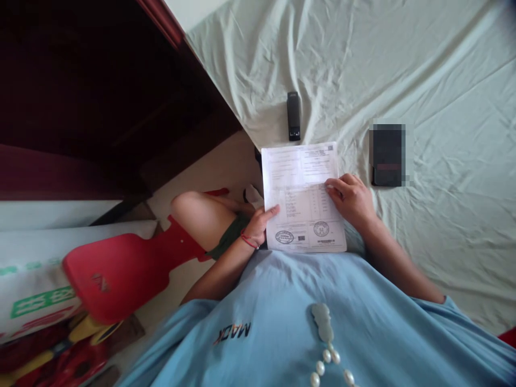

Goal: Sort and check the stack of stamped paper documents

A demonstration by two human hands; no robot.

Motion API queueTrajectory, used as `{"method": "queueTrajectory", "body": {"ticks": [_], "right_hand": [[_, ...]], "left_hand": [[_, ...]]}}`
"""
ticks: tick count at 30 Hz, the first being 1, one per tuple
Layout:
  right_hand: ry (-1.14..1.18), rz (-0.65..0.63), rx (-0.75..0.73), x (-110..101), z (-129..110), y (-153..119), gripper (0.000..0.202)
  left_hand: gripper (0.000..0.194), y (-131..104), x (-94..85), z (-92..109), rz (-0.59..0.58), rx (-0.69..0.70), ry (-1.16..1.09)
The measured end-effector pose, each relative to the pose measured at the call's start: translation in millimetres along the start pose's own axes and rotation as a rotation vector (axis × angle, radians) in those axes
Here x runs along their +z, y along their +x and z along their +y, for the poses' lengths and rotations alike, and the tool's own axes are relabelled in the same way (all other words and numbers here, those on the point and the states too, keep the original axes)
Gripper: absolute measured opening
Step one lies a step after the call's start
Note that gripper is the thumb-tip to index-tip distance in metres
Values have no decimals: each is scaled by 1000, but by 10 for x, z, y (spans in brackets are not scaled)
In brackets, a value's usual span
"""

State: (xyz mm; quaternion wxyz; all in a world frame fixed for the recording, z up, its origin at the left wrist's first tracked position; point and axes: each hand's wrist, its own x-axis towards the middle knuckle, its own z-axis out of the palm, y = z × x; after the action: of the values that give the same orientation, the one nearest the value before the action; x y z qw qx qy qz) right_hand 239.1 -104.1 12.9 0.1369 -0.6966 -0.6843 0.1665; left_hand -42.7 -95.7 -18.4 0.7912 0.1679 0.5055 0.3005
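Note:
A white printed document (296, 207) with a table of text, two round stamps and small codes lies in front of my chest. My left hand (260, 224) grips its left edge, the thumb on top and the other fingers hidden beneath. Over at the right edge, my right hand (352, 199) has its thumb and forefinger drawn together on the paper, the remaining fingers curled. Beyond the top edge of the sheet a black stapler-like object (294, 115) rests on the bed sheet.
A pale green bed sheet (443, 80) spreads ahead and to the right, with a dark, pixelated rectangular object (388, 156) on it. To the left are a red plastic chair (121, 274), a white printed sack (36, 290) and dark red furniture (80, 172).

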Motion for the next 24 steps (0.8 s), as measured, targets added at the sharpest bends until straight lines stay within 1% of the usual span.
{"method": "queueTrajectory", "body": {"ticks": [2,4,8,11,14,17,19,21,22,24], "right_hand": [[22,11,16,-1,-2,-4,31],[54,37,47,-14,-2,-12,32],[131,82,158,-66,3,-35,42],[230,60,240,-107,-4,-49,44],[354,4,304,-138,-25,-51,45],[555,-75,348,-149,-58,-38,38],[801,-99,360,-139,-84,-19,36],[1030,-86,372,-119,-110,13,34],[1093,-76,383,-106,-120,33,34],[1116,-54,410,-76,-129,78,32]], "left_hand": [[64,-26,-13,-37,6,-24,42],[63,-47,-34,-55,4,-14,72],[60,-92,-75,-34,-27,-32,23],[60,-134,-96,-32,-41,-37,-24],[61,-180,-103,-68,-47,-27,-19],[63,-221,-94,-103,-47,4,18],[63,-239,-81,-105,-54,42,53],[62,-245,-64,-93,-62,81,91],[62,-242,-54,-85,-63,100,109],[62,-223,-30,-73,-56,135,143]]}}
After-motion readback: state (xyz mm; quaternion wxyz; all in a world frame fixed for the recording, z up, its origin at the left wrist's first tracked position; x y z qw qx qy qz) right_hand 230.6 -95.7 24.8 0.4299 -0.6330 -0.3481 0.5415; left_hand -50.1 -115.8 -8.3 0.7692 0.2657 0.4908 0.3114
